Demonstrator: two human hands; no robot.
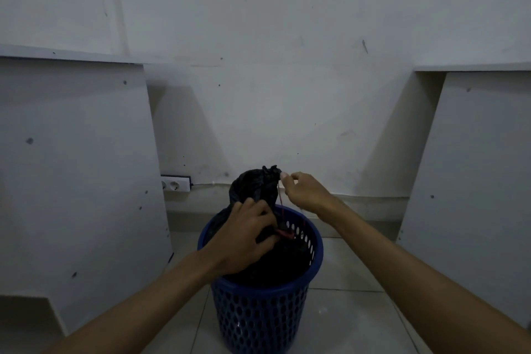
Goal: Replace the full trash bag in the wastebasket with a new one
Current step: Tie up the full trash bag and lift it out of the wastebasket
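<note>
Head view. A blue perforated wastebasket (260, 304) stands on the tiled floor (353, 322) between two white panels, in front of a white wall (258, 37). Inside it sits the full black trash bag (255, 190), whose gathered neck rises above the rim. The left hand (244, 238) grips the bag's neck low down, its fingers (260, 214) curled round the bunched plastic. The right hand (304, 191) is raised beside the top of the neck, thumb and forefinger pinched narrow on a thin red band (280, 195) that runs down from the pinch to a thicker red loop near the left hand's fingers. Whether the band already circles the neck cannot be told in the dim light. A white power strip (175, 183) lies against the wall at lower left, well apart from the basket.

The step in hand appears to be tying the bag shut before it is lifted out. No new bag is visible.

Risks from here: the stretched band may snap or slip from the pinch and recoil if pulled too hard; the neck may loosen if the left hand relaxes, letting the bag fall open; thin plastic may tear where it is bunched; an upward tug could tip the light basket.
</note>
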